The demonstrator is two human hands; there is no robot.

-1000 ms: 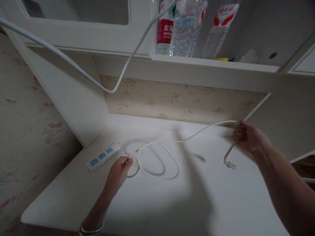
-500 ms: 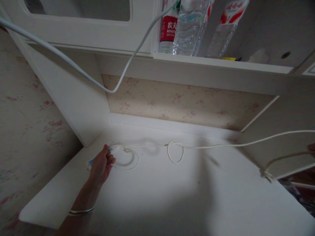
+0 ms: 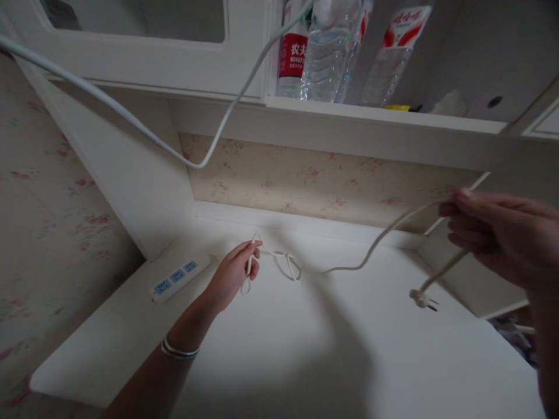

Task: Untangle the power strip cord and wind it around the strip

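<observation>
A white power strip (image 3: 174,278) with blue sockets lies at the left back of the white desk (image 3: 305,361). Its thin white cord (image 3: 371,251) runs rightwards and has a small knot-like loop (image 3: 289,263) near the middle. My left hand (image 3: 233,274) is closed on the cord, pinching a small loop just right of the strip, lifted a little off the desk. My right hand (image 3: 498,235) is closed on the cord near its far end, held up at the right. The plug (image 3: 423,299) dangles below my right hand, just above the desk.
A shelf (image 3: 384,113) above the desk holds several water bottles (image 3: 327,49) with red labels. A thicker white cable (image 3: 131,116) hangs across the cabinet front. Flowered wallpaper (image 3: 314,180) backs the desk and covers the left wall. The desk's left edge drops off.
My left hand left the power strip, moved right and lifted the cord in a pinch. My right hand came back into view from the right, and the cord's loops drew tighter.
</observation>
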